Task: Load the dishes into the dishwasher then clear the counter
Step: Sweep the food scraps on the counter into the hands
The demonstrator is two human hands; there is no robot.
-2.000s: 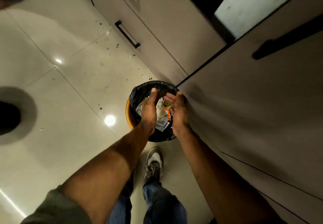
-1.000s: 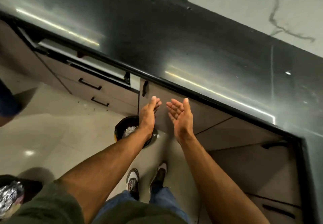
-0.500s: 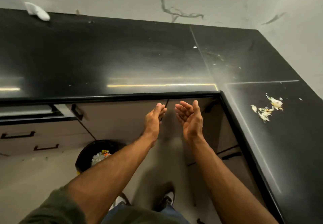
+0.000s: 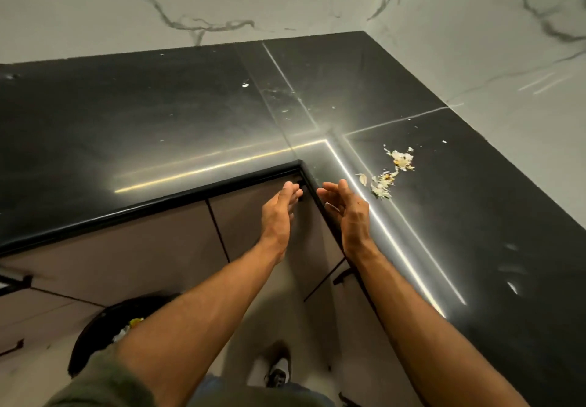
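Up from the bin (image 4: pixel 95 337), left hand (image 4: pixel 277 213) and right hand (image 4: pixel 348 213) hover empty, fingers loose, near scraps (image 4: pixel 385 181) on the counter (image 4: pixel 158 121).

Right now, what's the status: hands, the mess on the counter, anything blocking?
Left hand and right hand open, empty. Food scraps on black counter, beyond right hand, untouched. Path to them unobstructed.

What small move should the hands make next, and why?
Probably sweep the right hand over to the scraps on the counter and gather them: it is open and empty, as is the left hand, and the scraps lie close beside it.
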